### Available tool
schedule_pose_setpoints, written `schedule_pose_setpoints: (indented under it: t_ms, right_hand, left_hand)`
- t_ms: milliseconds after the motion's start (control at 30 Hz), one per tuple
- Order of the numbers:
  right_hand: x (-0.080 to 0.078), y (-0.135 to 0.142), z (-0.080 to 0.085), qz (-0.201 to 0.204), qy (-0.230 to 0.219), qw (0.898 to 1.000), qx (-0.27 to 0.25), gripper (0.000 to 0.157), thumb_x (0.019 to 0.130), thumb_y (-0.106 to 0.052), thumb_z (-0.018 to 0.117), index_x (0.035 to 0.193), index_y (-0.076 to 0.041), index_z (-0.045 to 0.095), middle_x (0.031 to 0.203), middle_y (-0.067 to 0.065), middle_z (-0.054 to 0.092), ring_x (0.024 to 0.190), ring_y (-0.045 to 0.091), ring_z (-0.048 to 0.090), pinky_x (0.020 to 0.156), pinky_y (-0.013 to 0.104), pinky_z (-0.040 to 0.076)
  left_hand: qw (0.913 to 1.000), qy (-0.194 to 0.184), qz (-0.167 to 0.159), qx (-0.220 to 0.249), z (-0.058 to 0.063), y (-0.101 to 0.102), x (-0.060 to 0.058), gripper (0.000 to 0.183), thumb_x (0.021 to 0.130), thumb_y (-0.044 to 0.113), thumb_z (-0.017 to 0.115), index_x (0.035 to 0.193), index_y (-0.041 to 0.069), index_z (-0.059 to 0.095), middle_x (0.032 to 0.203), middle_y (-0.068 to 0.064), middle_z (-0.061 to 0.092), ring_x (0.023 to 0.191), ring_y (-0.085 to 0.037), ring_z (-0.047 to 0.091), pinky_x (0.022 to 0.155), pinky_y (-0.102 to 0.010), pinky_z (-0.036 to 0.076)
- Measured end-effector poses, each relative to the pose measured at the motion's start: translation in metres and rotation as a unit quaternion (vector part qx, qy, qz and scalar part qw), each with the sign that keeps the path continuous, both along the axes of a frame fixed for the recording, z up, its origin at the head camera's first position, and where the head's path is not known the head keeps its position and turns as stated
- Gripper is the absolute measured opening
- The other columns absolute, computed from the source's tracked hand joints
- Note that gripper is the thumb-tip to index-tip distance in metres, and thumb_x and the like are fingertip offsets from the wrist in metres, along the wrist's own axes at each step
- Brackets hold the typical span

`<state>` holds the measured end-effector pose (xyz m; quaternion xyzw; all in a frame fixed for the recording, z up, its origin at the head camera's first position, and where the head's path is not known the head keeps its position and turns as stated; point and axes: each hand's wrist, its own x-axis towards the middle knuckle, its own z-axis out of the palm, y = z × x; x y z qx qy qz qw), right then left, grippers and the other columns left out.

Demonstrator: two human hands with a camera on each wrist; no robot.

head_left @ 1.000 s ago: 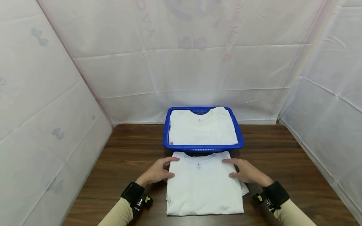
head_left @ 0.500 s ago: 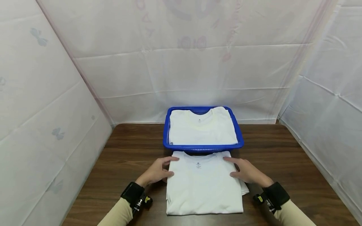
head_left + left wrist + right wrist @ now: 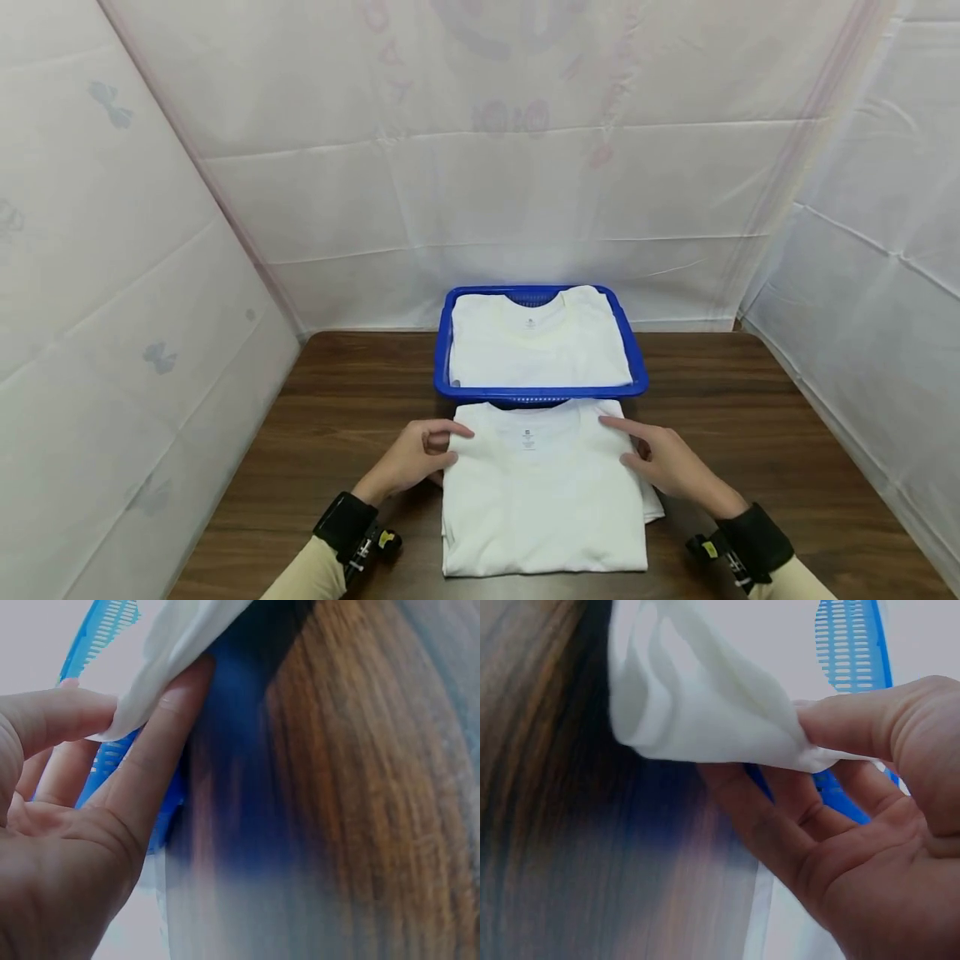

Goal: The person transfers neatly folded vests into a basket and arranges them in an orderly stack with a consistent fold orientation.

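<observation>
A folded white T-shirt (image 3: pixel 543 508) lies in front of the basket, its neckline with a small printed label facing the back. My left hand (image 3: pixel 411 454) pinches its left side edge between thumb and fingers; in the left wrist view the cloth (image 3: pixel 161 667) is caught between them. On the opposite side, my right hand (image 3: pixel 671 462) grips the right edge, thumb on top and other fingers underneath, as the folded layers (image 3: pixel 697 697) show in the right wrist view. The shirt's top right corner is slightly raised near the basket's front rim.
Directly behind stands a blue plastic basket (image 3: pixel 540 392) holding another folded white T-shirt (image 3: pixel 536 350). Both are on a dark brown wooden table (image 3: pixel 352 375). Pale sheets (image 3: pixel 525 200) hang as walls at the back and both sides.
My right hand has shifted slightly to the right, and the shirt's right shoulder corner has risen and moved outward with it. The left hand has moved only slightly. The basket stays put.
</observation>
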<state>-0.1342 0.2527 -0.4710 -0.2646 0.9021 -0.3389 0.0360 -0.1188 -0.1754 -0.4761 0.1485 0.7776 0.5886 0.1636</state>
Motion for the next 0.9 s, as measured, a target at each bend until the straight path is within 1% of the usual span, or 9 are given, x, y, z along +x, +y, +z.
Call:
schedule_pose_setpoints:
  t_ms: [167,233,300,533,600,700,733,767,900]
  right_hand:
    - [0.010,0.004,0.003,-0.005,0.044,0.999,-0.031,0.058,0.090,0.006,0.072,0.144,-0.013,0.061,0.068,-0.011,0.042,0.062,0.003,0.042,0.054,0.023,0.039]
    - [0.013,0.005,0.004,-0.007,0.060,0.997,-0.038,0.059,0.090,0.007,0.072,0.144,-0.014,0.061,0.068,-0.012,0.041,0.062,0.002,0.042,0.054,0.023,0.039]
    - [0.016,0.006,0.006,-0.008,0.071,0.997,-0.042,0.061,0.089,0.007,0.073,0.144,-0.015,0.061,0.068,-0.012,0.040,0.061,0.002,0.041,0.053,0.022,0.038]
    - [0.028,0.009,0.018,-0.012,0.084,0.995,-0.056,0.065,0.087,0.008,0.075,0.145,-0.019,0.061,0.068,-0.012,0.040,0.060,0.001,0.041,0.051,0.021,0.040]
    - [0.031,0.009,0.024,-0.015,0.094,0.993,-0.063,0.066,0.086,0.009,0.076,0.144,-0.020,0.062,0.069,-0.012,0.042,0.060,0.002,0.042,0.050,0.021,0.040]
    - [0.033,0.009,0.032,-0.016,0.110,0.991,-0.070,0.065,0.086,0.009,0.076,0.143,-0.019,0.063,0.070,-0.013,0.044,0.060,0.002,0.043,0.050,0.021,0.041]
    - [0.033,0.009,0.035,-0.015,0.114,0.991,-0.072,0.065,0.086,0.010,0.076,0.143,-0.018,0.063,0.071,-0.013,0.044,0.060,0.002,0.043,0.050,0.021,0.041]
    - [0.033,0.009,0.037,-0.013,0.118,0.990,-0.075,0.065,0.086,0.010,0.076,0.143,-0.018,0.063,0.071,-0.013,0.045,0.059,0.002,0.043,0.050,0.021,0.041]
    - [0.031,0.008,0.045,-0.011,0.139,0.987,-0.086,0.064,0.087,0.009,0.075,0.144,-0.018,0.062,0.070,-0.012,0.047,0.056,0.000,0.042,0.048,0.020,0.040]
  left_hand:
    - [0.9997,0.002,-0.001,0.023,0.007,0.001,0.004,0.037,0.094,-0.006,0.066,0.127,0.010,0.071,0.084,-0.012,0.075,0.086,-0.025,0.074,0.065,-0.047,0.062]
    - [0.9995,0.010,0.000,0.031,0.011,0.001,0.006,0.036,0.094,-0.006,0.067,0.126,0.009,0.070,0.074,-0.010,0.070,0.085,-0.024,0.074,0.064,-0.049,0.062]
    - [0.9992,0.021,-0.001,0.034,0.014,0.001,0.009,0.035,0.094,-0.006,0.067,0.126,0.009,0.070,0.064,-0.005,0.056,0.079,-0.021,0.072,0.063,-0.051,0.062]
    - [0.9968,0.070,-0.021,0.033,0.024,-0.002,0.019,0.033,0.095,-0.002,0.069,0.127,0.008,0.069,0.058,-0.013,0.045,0.066,-0.020,0.068,0.060,-0.057,0.059]
    - [0.9955,0.086,-0.021,0.033,0.028,-0.002,0.021,0.033,0.095,-0.002,0.069,0.126,0.009,0.070,0.058,-0.012,0.031,0.056,-0.015,0.058,0.058,-0.057,0.059]
    - [0.9942,0.102,-0.016,0.030,0.035,-0.003,0.023,0.032,0.095,-0.002,0.069,0.125,0.009,0.070,0.062,-0.005,0.022,0.050,-0.007,0.043,0.057,-0.056,0.058]
    - [0.9940,0.104,-0.016,0.031,0.038,-0.003,0.023,0.032,0.096,-0.002,0.068,0.125,0.009,0.070,0.063,-0.003,0.022,0.049,-0.006,0.040,0.057,-0.056,0.058]
    - [0.9937,0.107,-0.013,0.028,0.040,-0.003,0.023,0.032,0.096,-0.002,0.068,0.125,0.009,0.070,0.060,-0.002,0.029,0.050,-0.005,0.043,0.057,-0.056,0.058]
    - [0.9917,0.127,-0.004,0.021,0.049,-0.004,0.021,0.032,0.096,-0.003,0.067,0.125,0.010,0.070,0.060,-0.016,0.054,0.054,-0.021,0.062,0.057,-0.056,0.058]
